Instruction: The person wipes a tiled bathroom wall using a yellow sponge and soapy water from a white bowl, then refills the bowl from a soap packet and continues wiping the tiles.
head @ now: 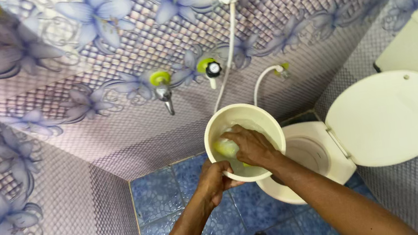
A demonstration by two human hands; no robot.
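My left hand (215, 181) grips the near rim of the cream bucket (244, 141) at about seven o'clock, fingers curled under its edge. The bucket is tipped so its round mouth faces up towards me, its axis leaning away to the wall taps. My right hand (251, 146) is inside it, fingers closed around a yellow-green sponge (226, 148) at nine o'clock. The white toilet (325, 156) sits just beyond at three o'clock, lid raised
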